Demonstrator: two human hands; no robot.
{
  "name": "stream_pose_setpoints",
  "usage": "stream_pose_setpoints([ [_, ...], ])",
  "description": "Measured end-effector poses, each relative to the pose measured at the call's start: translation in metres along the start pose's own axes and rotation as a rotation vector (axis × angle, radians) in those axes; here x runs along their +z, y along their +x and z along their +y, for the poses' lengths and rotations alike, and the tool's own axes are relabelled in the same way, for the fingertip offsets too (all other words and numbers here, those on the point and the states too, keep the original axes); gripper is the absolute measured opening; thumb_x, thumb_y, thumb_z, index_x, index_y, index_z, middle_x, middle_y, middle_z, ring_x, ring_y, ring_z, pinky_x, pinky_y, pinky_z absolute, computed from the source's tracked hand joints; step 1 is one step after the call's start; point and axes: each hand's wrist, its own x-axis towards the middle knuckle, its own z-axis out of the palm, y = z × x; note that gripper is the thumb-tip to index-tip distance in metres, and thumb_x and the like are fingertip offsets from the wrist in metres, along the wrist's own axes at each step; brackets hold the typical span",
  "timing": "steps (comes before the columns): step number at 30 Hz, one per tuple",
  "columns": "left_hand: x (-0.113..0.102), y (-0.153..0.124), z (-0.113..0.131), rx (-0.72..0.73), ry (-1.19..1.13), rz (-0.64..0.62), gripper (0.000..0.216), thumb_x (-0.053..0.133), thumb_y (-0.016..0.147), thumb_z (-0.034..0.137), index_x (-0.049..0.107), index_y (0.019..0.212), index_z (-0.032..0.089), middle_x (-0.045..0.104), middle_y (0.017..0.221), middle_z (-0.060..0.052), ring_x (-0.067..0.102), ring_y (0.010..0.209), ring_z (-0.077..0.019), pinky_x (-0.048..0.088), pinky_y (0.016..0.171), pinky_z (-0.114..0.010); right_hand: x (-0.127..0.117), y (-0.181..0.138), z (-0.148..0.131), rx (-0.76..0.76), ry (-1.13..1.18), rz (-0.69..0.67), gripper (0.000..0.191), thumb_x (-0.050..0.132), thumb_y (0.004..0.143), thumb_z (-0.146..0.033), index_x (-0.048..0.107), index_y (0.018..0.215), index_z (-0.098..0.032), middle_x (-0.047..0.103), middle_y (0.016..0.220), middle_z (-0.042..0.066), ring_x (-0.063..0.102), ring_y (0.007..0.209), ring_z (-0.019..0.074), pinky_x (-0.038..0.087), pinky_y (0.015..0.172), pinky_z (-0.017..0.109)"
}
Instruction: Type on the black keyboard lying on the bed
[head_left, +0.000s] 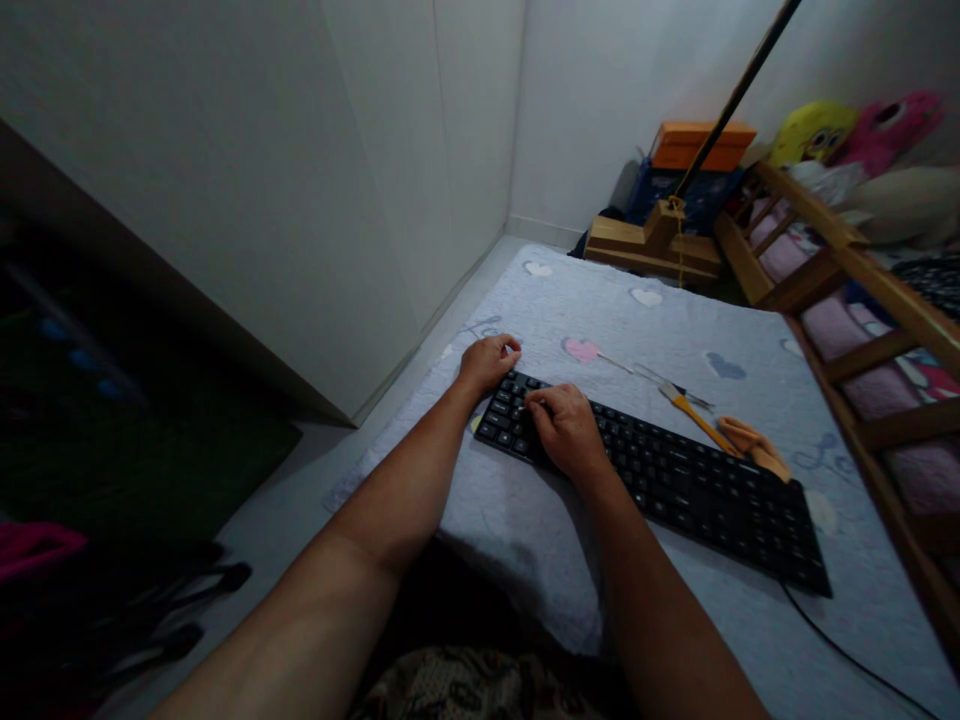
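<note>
A black keyboard (697, 490) lies at a slant on the cloth-covered table (517, 540). My left hand (487, 362) rests at its far left corner, fingers curled in and thumb close to the index finger; anything inside is hidden. Over the left-hand keys, my right hand (568, 425) is closed in a pinch. A tiny pale tip shows at its fingertips, too small to name. Behind the keyboard lie a brush (697, 418) with an orange handle, a thin pale stick (616, 362) and a slim dark-ended tool (694, 397). A folded orange-brown cloth (754, 448) touches the keyboard's back edge.
A cable (847, 650) runs off the keyboard toward the lower right. A pale cabinet (360, 180) stands close on the left. Beyond the table are a wooden base (637, 240) with a pole and an orange box (701, 145). A wooden bed rail (862, 290) borders the right.
</note>
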Motion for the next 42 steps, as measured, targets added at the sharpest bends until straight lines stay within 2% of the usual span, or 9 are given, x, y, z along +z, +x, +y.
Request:
stream_pose_setpoints([
  [22, 0.000, 0.000, 0.000, -0.002, 0.028, -0.007, 0.024, 0.056, 0.083, 0.033, 0.071, 0.098, 0.020, 0.066, 0.075, -0.001, 0.057, 0.069, -0.0135, 0.038, 0.062, -0.024, 0.003, 0.002, 0.010, 0.034, -0.025, 0.051, 0.019, 0.052, 0.089, -0.018, 0.070, 0.090, -0.022, 0.072, 0.090, 0.006, 0.056, 0.091, 0.0242, 0.041, 0.087, 0.039],
  [42, -0.001, -0.001, 0.002, -0.010, 0.024, -0.015, 0.025, 0.055, 0.084, 0.033, 0.071, 0.098, 0.020, 0.065, 0.075, -0.001, 0.056, 0.069, -0.0137, 0.037, 0.062, -0.024, -0.007, 0.000, 0.012, 0.068, -0.035, 0.077, 0.019, 0.051, 0.087, -0.019, 0.069, 0.086, -0.022, 0.071, 0.090, 0.007, 0.057, 0.091, 0.0248, 0.041, 0.087, 0.040],
])
